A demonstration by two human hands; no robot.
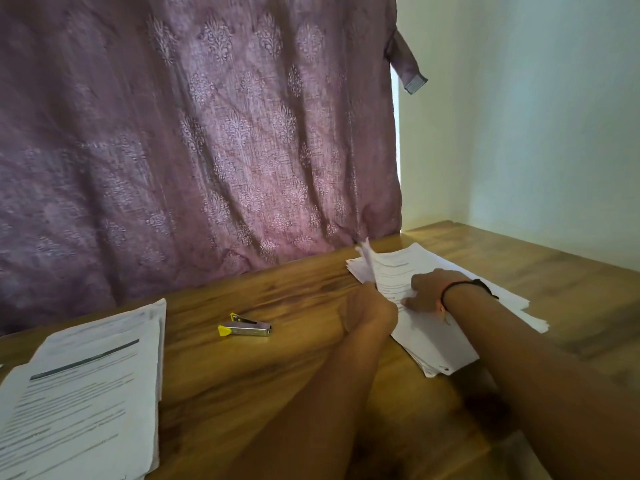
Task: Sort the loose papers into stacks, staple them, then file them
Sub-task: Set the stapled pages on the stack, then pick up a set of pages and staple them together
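A mauve woven curtain (207,133) carries pale floral motifs, the honey-brown wooden table (242,375) shows darker grain streaks, the white printed paper stack (86,393) bears grey text lines, and the small silver metal stapler (244,328) has yellow ends.

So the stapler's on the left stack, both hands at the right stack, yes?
No: head view shows the stapler on the table, between the left stack and right stack. Left hand holds a sheet, right hand rests on the right stack.
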